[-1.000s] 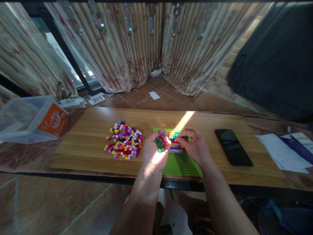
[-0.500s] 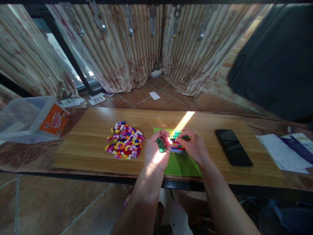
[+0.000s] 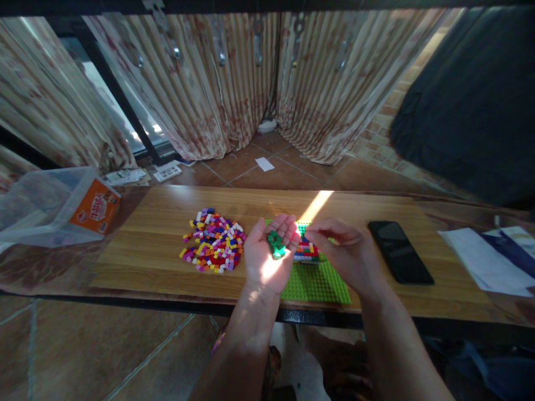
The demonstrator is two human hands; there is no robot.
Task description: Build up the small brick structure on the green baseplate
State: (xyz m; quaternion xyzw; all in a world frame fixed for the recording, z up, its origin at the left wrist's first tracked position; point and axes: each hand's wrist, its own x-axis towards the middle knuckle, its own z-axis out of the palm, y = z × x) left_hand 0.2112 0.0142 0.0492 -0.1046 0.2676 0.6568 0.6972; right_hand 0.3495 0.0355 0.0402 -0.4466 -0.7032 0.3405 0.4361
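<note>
Palm up, my left hand (image 3: 271, 262) cradles several small green toy bricks (image 3: 276, 244), its fingers stretched out and lit by a sun patch. My right hand (image 3: 349, 250) is at the right, its thumb and forefinger pinched together close to the left hand's fingertips. Whatever is in that pinch is too small to make out. Under and between both hands lies a light green baseplate (image 3: 320, 281). On it stands a block of coloured brick rows (image 3: 307, 250), red, blue and green among them, partly hidden by the hands.
A heap of mixed loose bricks (image 3: 217, 242) lies left on the wooden board (image 3: 137, 245). A black phone (image 3: 400, 253) rests at the right, with papers (image 3: 485, 259) beyond. A clear plastic bin (image 3: 50, 206) with an orange label stands far left.
My left hand's fingers have uncurled, showing more of the green bricks. My right hand has shifted to the right, uncovering more of the baseplate's right side.
</note>
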